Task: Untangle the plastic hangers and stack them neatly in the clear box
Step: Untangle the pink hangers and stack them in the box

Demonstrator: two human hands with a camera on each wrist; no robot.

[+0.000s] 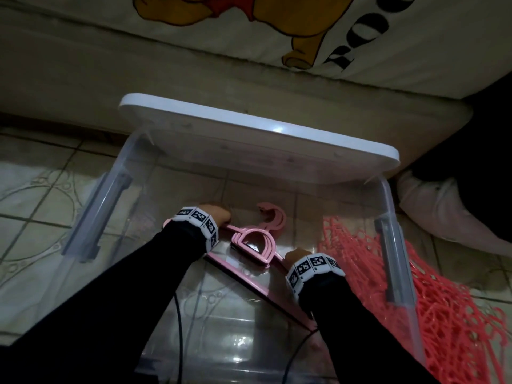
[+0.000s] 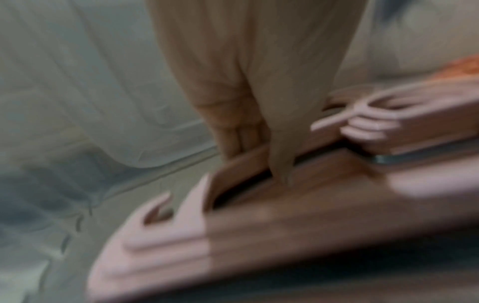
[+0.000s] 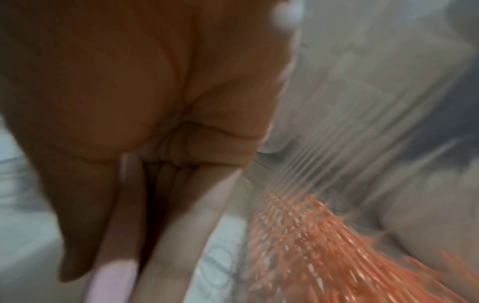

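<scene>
A mattress (image 1: pixel 83 65) under a cartoon-print sheet (image 1: pixel 277 29) fills the top of the head view, its edge running along a patterned tile floor (image 1: pixel 36 195). On the floor beside it stands the clear box (image 1: pixel 110 195), open at the top, with its white lid (image 1: pixel 249 128) propped over the far rim. Outside the box's right wall lies a heap of coral-red hangers (image 1: pixel 448 314), tangled together and seen partly through the clear plastic. A pale cloth bundle (image 1: pixel 432 206) sits on the floor beyond that heap. Inside the box, a stack of pink hangers (image 1: pixel 249 245) lies flat near the bottom, hooks pointing toward the lid, shoulders aligned one over another. A person in black sleeves reaches into the box with both hands, each wrist banded with black-and-white markers. The left hand (image 1: pixel 219 213) grips the stack's left shoulder; the left wrist view, though blurred, shows fingers (image 2: pixel 241 131) curled behind the pink arm and the thumb pressed onto its front. The right hand (image 1: pixel 297 254) clasps the right shoulder, and the blurred right wrist view shows fingers (image 3: pixel 181 215) and thumb pinching a pink bar (image 3: pixel 111 276).
</scene>
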